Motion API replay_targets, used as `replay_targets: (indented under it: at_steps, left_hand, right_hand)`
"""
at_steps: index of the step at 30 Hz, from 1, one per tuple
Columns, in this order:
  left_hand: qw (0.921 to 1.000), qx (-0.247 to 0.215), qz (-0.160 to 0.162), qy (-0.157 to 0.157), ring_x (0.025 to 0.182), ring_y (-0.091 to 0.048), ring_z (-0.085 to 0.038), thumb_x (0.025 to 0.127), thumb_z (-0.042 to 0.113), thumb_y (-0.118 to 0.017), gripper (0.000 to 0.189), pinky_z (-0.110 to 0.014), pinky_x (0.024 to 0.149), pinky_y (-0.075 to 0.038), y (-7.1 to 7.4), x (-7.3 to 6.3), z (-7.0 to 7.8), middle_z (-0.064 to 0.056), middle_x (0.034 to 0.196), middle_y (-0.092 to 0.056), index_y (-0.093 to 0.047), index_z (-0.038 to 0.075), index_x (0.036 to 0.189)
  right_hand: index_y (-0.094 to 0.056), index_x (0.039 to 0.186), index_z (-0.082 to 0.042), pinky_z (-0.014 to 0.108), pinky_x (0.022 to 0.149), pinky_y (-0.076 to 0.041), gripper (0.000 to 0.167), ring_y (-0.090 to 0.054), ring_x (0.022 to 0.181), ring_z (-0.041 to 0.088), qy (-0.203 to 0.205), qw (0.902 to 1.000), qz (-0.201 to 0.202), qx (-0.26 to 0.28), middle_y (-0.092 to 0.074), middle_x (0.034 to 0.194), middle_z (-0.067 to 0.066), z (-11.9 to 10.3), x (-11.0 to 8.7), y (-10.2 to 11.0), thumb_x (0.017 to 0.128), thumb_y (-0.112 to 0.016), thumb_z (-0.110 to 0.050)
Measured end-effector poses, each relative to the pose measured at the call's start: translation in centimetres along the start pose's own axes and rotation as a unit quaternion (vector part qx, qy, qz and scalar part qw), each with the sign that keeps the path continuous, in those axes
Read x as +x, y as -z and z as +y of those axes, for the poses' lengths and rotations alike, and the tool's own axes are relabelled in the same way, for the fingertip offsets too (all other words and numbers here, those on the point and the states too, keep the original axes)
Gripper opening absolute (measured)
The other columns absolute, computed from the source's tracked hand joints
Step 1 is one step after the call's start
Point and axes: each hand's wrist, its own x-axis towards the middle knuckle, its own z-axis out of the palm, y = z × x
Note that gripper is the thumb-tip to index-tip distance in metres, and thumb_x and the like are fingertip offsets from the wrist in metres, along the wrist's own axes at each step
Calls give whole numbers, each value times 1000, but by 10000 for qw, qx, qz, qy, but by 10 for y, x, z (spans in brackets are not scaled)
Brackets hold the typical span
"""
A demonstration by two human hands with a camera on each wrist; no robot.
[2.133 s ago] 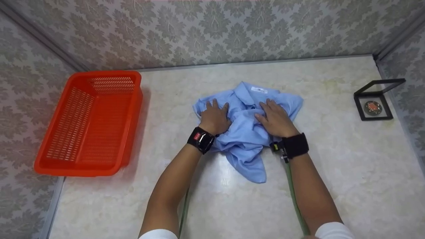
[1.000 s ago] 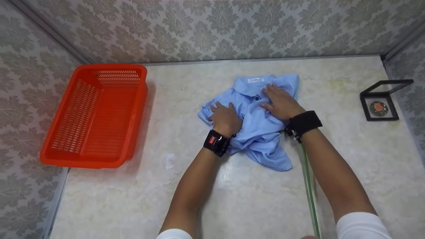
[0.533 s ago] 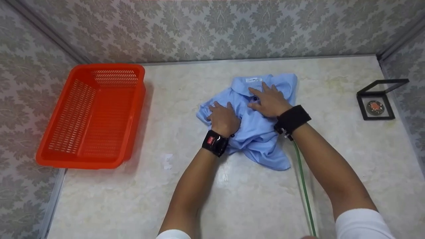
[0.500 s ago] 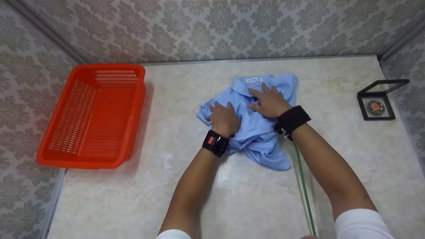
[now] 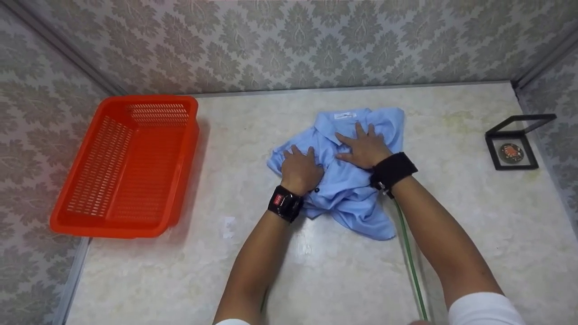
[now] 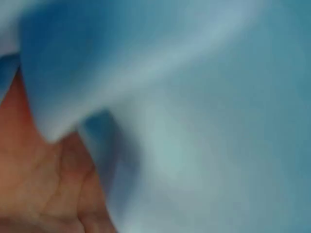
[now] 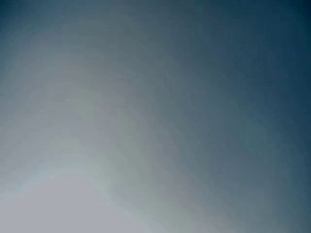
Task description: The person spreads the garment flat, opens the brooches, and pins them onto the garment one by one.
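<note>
A crumpled light blue collared shirt [image 5: 356, 198] lies on the table, its collar and white label toward the back wall. My left hand [image 5: 300, 171] rests on the shirt's left part with fingers spread. On the upper right part, just below the collar, my right hand [image 5: 365, 149] lies with its fingers spread too. Blurred blue cloth [image 6: 194, 136] fills most of the left wrist view, with part of the left palm [image 6: 43, 179] at its lower left. In the right wrist view only blurred bluish cloth [image 7: 146, 121] shows.
An orange-red plastic basket [image 5: 180, 180] with slotted sides stands at the left. A small black display frame [image 5: 496, 160] holding a round piece sits at the far right. A patterned wall [image 5: 298, 45] borders the table [image 5: 316, 280] behind. A green cable [image 5: 410, 257] trails from the right wrist.
The shirt's upper right part has been pushed toward the back and its lower end has swung right. My right hand has since slid left across the shirt; the left hand stays on it.
</note>
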Motion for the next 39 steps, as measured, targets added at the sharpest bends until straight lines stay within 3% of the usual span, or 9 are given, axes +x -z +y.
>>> replay_targets:
  at_steps: [4,8,13,16,20,26,30,34,39]
  left_hand:
    - [9977,-473,324,-365,126,-52,-50,99,50,-54,66,-57,99,-47,4,-4,-14,-31,144,-49,-49,6,148]
    - [9872,-1306,779,-472,119,-60,-41,95,43,-66,64,-53,94,-50,9,-8,-32,-24,140,-54,-53,4,145]
    - [9740,-1991,975,-461,139,-40,-40,93,33,-72,70,-52,107,-40,10,-10,-56,-27,156,-34,-45,2,150]
    - [9725,-2109,956,-229,143,-32,-43,90,34,-75,81,-53,111,-35,10,-10,-69,-29,158,-27,-38,-2,152]
    - [9682,-2421,610,141,141,-37,-41,87,36,-78,93,-49,112,-35,10,-10,-84,-29,153,-37,-29,-6,154]
    - [9609,-2734,392,201,136,-45,-39,83,29,-83,97,-46,111,-36,8,-8,-93,-29,146,-47,-28,-8,154]
    - [9562,-2907,297,202,130,-52,-37,81,23,-84,85,-45,107,-41,9,-8,-97,-26,139,-55,-41,-9,147]
    - [9464,-3226,58,149,115,-60,-31,85,24,-80,63,-43,96,-48,12,-11,-104,-20,130,-63,-57,-4,136]
    - [9321,-3618,146,99,79,-56,-22,89,29,-76,33,-35,69,-47,18,-18,-116,-8,92,-64,-71,0,106]
  right_hand:
    - [-29,160,-23,77,106,-20,70,-6,140,67,-50,9999,113,1,-7,160,37,-1,-3,-4,101,-51,-54]
    - [-31,159,-23,76,106,-20,70,-7,139,68,-53,9998,207,-24,-9,159,37,-2,-4,-6,100,-53,-53]
    - [-30,159,-23,76,107,-19,70,-6,139,67,-84,9998,166,-60,-9,159,37,-3,-4,-7,100,-53,-53]
    - [-30,159,-23,76,107,-19,70,-6,140,67,-94,9998,158,-79,-9,160,37,-4,-5,-6,100,-53,-53]
    - [-30,159,-23,75,108,-19,70,-6,140,67,-97,9998,150,-82,-8,160,36,-4,-5,-5,100,-53,-52]
    - [-30,159,-23,75,107,-21,71,-8,140,67,-76,9997,203,-140,-10,159,37,-2,-3,-2,100,-54,-52]
    - [-30,159,-23,75,107,-21,71,-8,140,67,-61,9997,186,-141,-9,159,37,-1,-1,-2,100,-53,-53]
    - [-30,159,-22,76,107,-21,71,-7,140,67,-54,9998,165,-97,-9,159,38,-1,0,-2,100,-54,-53]
    - [-32,159,-22,77,105,-24,71,-9,139,68,-9,9998,158,-105,-11,159,38,-2,0,-2,99,-55,-53]
